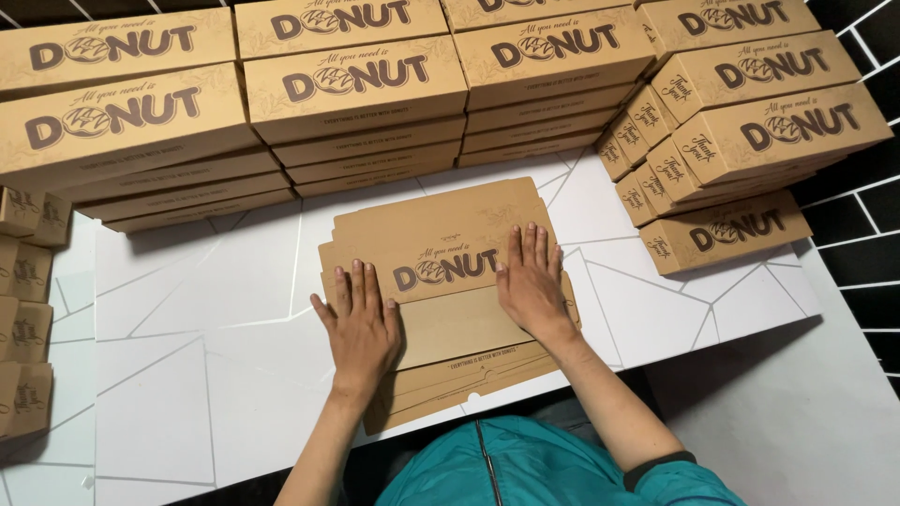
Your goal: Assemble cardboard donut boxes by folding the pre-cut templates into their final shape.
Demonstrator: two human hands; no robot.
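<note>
A flat, unfolded brown cardboard box blank (pixel 441 234) with dark printed lettering lies on the white table (pixel 216 309) in front of me. My left hand (pixel 361 323) presses flat on its left part, fingers spread a little. My right hand (pixel 532 279) presses flat on its right part. Both palms lie on the cardboard, and neither hand grips anything.
Stacks of folded brown boxes stand along the back (pixel 356 89), at the back left (pixel 112 122) and at the right (pixel 750 141). More small brown boxes (pixel 23 309) line the left edge. The table's front edge runs just below the blank.
</note>
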